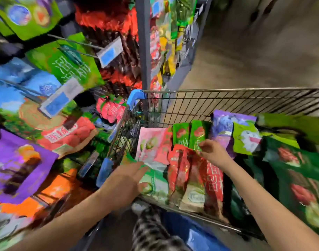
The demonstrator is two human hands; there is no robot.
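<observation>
Now the right hand (212, 151) pinches a green packet (197, 134) in the middle of the cart (227, 90). The left hand (129, 175), fingers straight and together, hovers at the near-left corner. Steady the row and lift straight up!

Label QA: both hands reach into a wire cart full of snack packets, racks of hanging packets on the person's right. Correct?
One slip: the racks of hanging packets stand on the person's left, as the head view shows. The rest holds: left hand and right hand both reach into the wire cart full of snack packets.
</observation>
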